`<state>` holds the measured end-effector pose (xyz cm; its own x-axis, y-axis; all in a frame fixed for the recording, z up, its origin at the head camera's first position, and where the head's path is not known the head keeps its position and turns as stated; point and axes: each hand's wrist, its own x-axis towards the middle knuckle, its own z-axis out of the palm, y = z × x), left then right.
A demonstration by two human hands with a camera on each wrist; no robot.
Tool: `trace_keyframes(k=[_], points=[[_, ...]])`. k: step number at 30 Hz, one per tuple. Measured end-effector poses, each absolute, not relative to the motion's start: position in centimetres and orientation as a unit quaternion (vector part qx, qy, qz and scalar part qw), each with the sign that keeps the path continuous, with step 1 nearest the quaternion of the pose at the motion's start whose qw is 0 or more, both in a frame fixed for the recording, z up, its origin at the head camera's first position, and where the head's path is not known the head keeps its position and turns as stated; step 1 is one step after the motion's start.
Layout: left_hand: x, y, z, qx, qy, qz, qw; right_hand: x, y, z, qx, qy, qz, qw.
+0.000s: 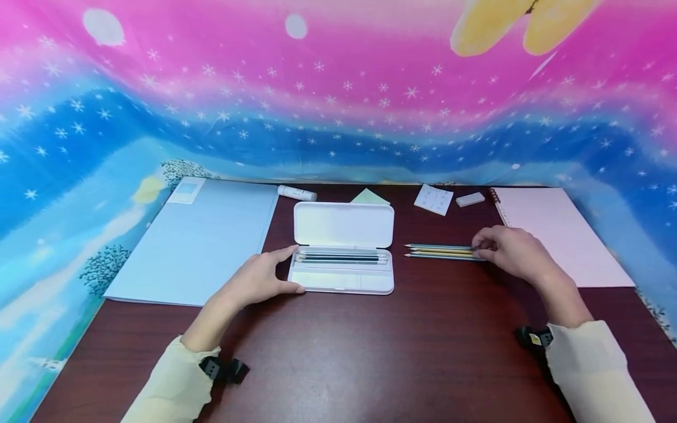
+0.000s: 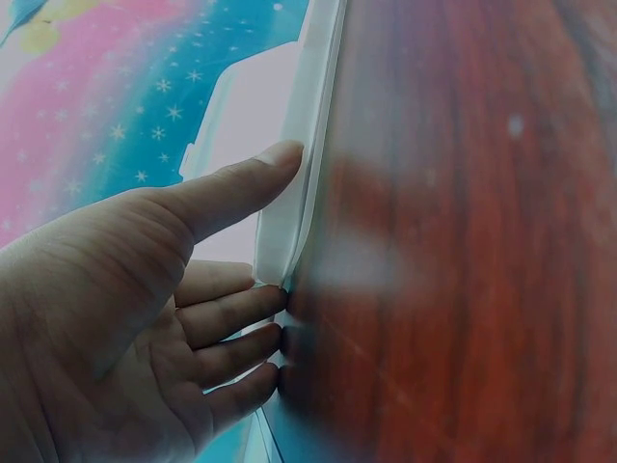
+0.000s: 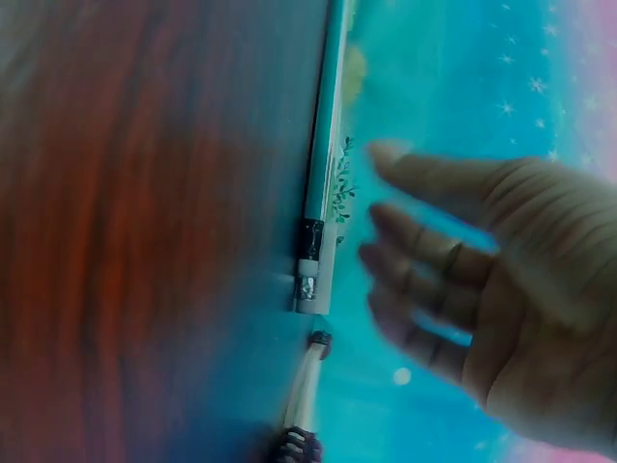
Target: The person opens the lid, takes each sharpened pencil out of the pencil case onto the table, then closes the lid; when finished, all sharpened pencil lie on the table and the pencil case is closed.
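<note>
Pencil case (image 1: 342,247): lying open mid-table, pencils inside.
Left hand (image 1: 259,281): resting against the case's left edge, fingers straight.
Right hand (image 1: 510,251): reaching over the ends of three loose pencils (image 1: 439,251) just right of the case, fingers relaxed.
Surroundings: blue folder (image 1: 195,241) lying left, pink notebook (image 1: 560,232) right.

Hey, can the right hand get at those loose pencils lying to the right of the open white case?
Probably yes. The right hand is already at the eraser ends of the loose pencils, which lie on bare table clear of the white case, with nothing between.
</note>
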<state>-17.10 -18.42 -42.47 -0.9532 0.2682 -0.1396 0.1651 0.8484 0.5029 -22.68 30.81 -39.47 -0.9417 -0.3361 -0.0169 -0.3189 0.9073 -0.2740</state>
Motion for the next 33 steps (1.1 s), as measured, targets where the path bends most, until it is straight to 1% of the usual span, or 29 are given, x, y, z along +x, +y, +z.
trace_keyframes(k=[3, 10, 16, 19, 23, 29, 33], points=[[-17.2, -18.4, -42.4, 0.114, 0.956, 0.251, 0.102, -22.2, 29.6, -38.8, -0.200, 0.964, -0.175, 0.018], [-17.3, -18.5, -42.3, 0.114, 0.956, 0.251, 0.098, -22.2, 24.3, -37.4, -0.248, 0.943, -0.223, 0.023], [-17.1, -18.4, -42.8, 0.114, 0.955, 0.253, 0.102, -22.4, 19.6, -37.3, -0.256, 0.930, -0.255, 0.061], [-17.2, -18.4, -42.8, 0.115, 0.956, 0.252, 0.099, -22.2, 17.5, -37.2, -0.267, 0.923, -0.267, 0.072], [-17.2, -18.4, -42.7, 0.116, 0.956, 0.251, 0.098, -21.9, 15.2, -37.4, -0.281, 0.919, -0.258, 0.094], [-17.1, -18.4, -42.7, 0.117, 0.956, 0.250, 0.101, -21.8, 13.2, -38.3, -0.309, 0.917, -0.202, 0.149], [-17.1, -18.5, -42.6, 0.116, 0.957, 0.249, 0.094, -21.8, 12.7, -38.8, -0.321, 0.916, -0.176, 0.167]])
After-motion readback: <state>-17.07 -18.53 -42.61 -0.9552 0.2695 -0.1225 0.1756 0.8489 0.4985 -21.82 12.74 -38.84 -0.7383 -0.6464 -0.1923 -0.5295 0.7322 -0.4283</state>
